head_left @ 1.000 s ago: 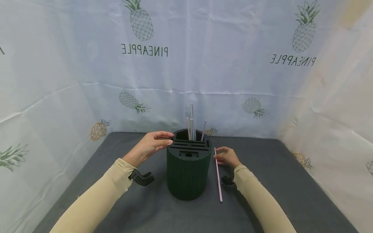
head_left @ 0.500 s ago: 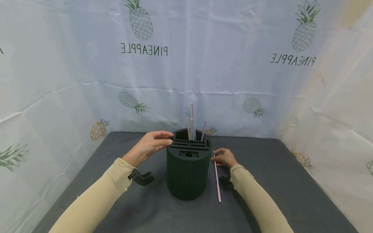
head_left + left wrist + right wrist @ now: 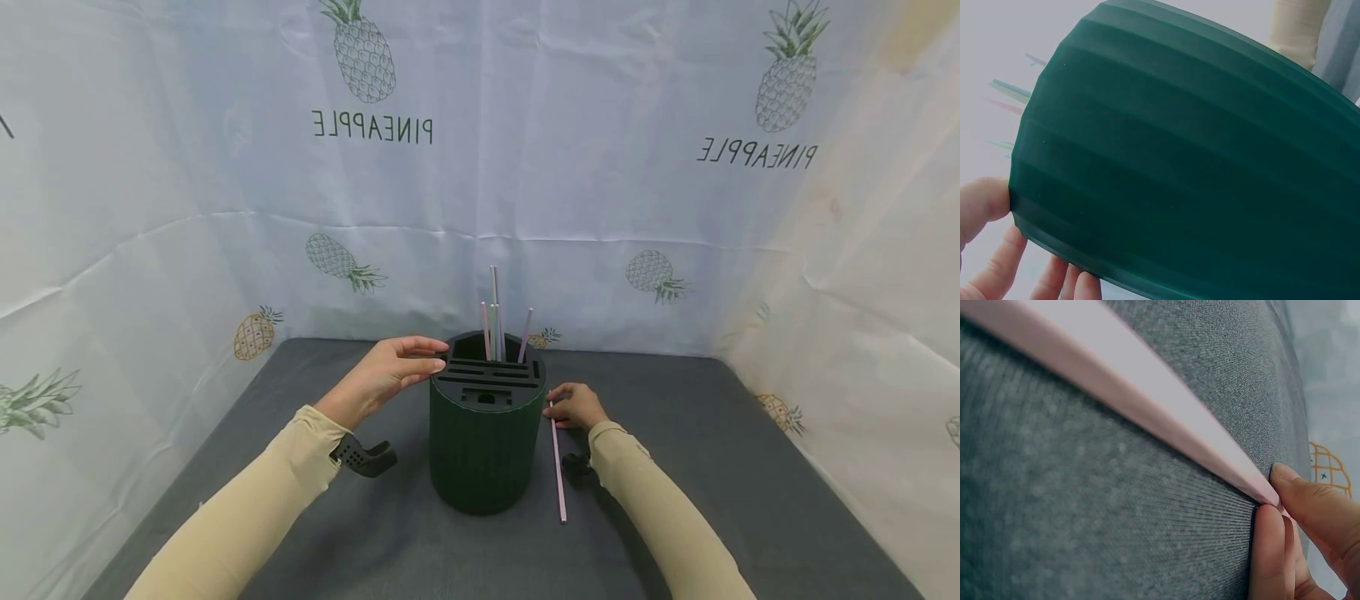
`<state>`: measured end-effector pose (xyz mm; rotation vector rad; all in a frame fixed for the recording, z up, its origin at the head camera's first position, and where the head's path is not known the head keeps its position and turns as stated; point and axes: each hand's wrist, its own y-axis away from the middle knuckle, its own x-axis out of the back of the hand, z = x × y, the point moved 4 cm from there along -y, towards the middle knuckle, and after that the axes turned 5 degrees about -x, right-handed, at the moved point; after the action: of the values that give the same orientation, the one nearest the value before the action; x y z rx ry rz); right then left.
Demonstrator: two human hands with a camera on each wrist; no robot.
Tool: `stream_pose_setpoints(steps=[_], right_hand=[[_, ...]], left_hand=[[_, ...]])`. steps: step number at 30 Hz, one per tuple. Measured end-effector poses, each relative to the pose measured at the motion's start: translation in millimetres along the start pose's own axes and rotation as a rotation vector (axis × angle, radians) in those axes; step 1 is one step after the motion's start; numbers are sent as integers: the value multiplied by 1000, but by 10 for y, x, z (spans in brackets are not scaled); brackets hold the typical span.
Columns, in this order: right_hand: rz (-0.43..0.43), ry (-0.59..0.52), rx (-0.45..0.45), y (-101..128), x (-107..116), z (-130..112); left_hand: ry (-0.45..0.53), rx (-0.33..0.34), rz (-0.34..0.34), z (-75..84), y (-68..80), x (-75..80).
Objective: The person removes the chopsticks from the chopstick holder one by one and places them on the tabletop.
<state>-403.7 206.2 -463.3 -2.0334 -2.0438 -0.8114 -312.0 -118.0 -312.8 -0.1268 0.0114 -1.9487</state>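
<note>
A pink straw (image 3: 557, 462) lies flat on the grey worktop (image 3: 750, 467), just to the right of a dark green ribbed holder (image 3: 485, 450), its length running from the far end by the right hand (image 3: 576, 406) toward the camera. The right hand pinches the straw's far end between curled fingers (image 3: 1269, 550) and thumb, the tip pressed low against the cloth surface, as the right wrist view shows up close. The left hand (image 3: 386, 375) rests against the holder's upper left rim, its fingers (image 3: 420, 354) fairly straight and laid along the edge, thumb on the ribbed wall in the left wrist view; it does not close round the holder. Four straws (image 3: 495, 321) in pink and pale green stand upright in the open rear compartment of the holder, whose black top (image 3: 491, 379) carries several narrow slots. Both arms wear beige sleeves (image 3: 247, 508). A pale cloth printed with pineapples (image 3: 363, 54) and the mirrored word PINEAPPLE hangs behind and to either side of the worktop.
</note>
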Motion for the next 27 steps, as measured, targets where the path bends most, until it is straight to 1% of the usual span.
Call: stream_pose_setpoints(steps=[3, 6, 10, 13, 16, 21, 24, 27], right_hand=[[-8, 2, 8, 14, 7, -2], [-32, -21, 17, 47, 34, -17], [-30, -100, 46, 105, 155, -80], [-23, -171, 107, 175, 304, -222], [-33, -255, 204, 288, 474, -447], [-32, -418, 383, 598, 714, -889], [-45, -519, 498, 839, 784, -1147], [-68, -595, 612, 1072, 780, -1354]], left_hand=[[0, -1, 0, -5, 2, -2], [2, 3, 4, -7, 5, -9], [5, 12, 9, -10, 6, -18], [2, 9, 6, -11, 5, -20], [2, 8, 7, -8, 8, -19], [-1, -1, 4, 4, 18, -21], [1, -7, 3, 9, 15, -24], [6, -8, 5, 13, 10, -28]])
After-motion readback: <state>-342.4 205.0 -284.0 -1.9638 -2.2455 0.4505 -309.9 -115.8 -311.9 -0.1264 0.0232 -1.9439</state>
